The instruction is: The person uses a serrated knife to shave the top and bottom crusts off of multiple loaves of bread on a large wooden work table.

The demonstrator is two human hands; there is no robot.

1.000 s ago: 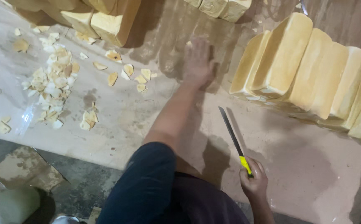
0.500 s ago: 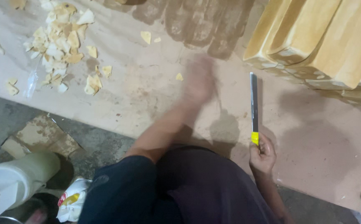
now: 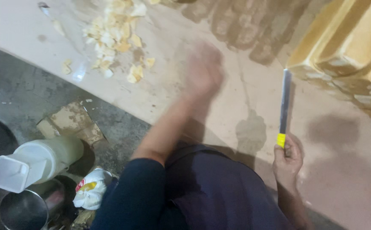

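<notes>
My right hand (image 3: 288, 159) grips the yellow handle of a long flat knife (image 3: 284, 100), whose blade points away from me over the pale sheet on the floor. My left hand (image 3: 204, 70) is blurred in motion, stretched out above the bare sheet, and holds nothing that I can see. Large yellow blocks (image 3: 347, 51) lie at the upper right, just beyond the knife tip. A pile of pale yellow scraps (image 3: 113, 36) is scattered at the upper left, to the left of my left hand.
The pale sheet (image 3: 330, 170) ends at a grey concrete floor (image 3: 19, 93) on the left. There lie a torn piece of cardboard (image 3: 70, 123), a white plastic jug (image 3: 36, 164), a metal pot (image 3: 23, 208) and a crumpled wrapper (image 3: 91, 191).
The view has dropped toward me and leftward. My left hand has pulled back from the blocks and sweeps over the sheet. The knife stays in my right hand.
</notes>
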